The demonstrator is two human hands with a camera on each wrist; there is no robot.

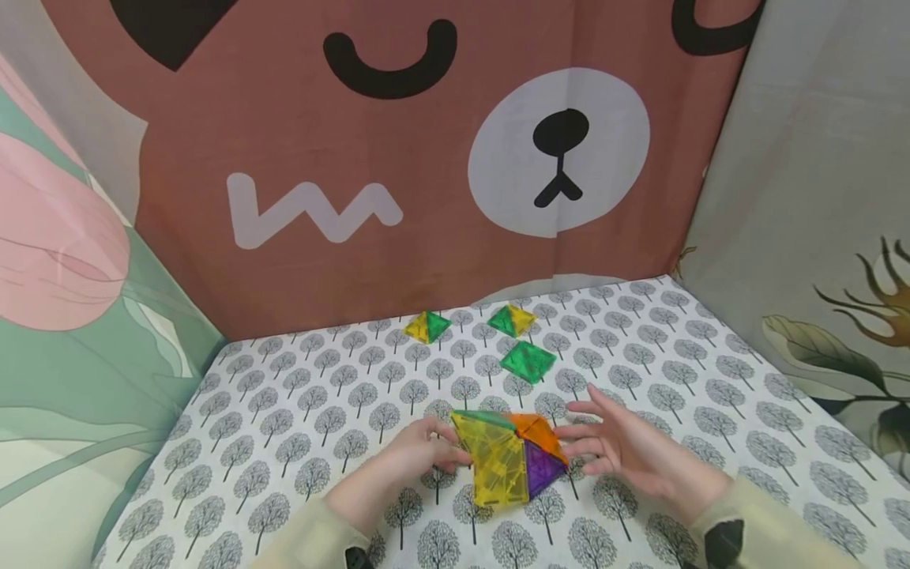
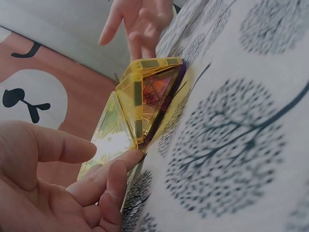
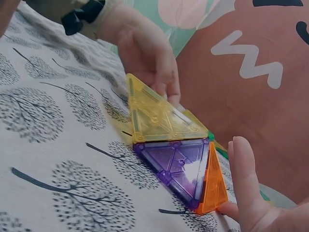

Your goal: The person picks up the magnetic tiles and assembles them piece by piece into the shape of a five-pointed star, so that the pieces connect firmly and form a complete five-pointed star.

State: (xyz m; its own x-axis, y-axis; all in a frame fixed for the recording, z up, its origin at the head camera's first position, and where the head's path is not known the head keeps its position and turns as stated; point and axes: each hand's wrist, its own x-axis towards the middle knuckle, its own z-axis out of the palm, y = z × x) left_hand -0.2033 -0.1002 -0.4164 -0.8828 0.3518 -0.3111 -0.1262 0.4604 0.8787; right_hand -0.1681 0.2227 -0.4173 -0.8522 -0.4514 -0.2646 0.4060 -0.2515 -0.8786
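A small hollow shape of see-through magnetic tiles stands on the cloth between the hands. Its yellow tiles face the near left side, a purple triangle tile and an orange tile make up the right, and a green tile lies along the back. My left hand is at the yellow side, one fingertip at its lower corner in the left wrist view. On the other side my right hand has its fingers spread, a fingertip right at the orange tile's lower edge in the right wrist view.
Farther back lie a green square tile and two yellow-and-green pieces, one left and one right. A tree-patterned cloth covers the surface. A bear-print curtain closes off the back; printed curtains hang at both sides.
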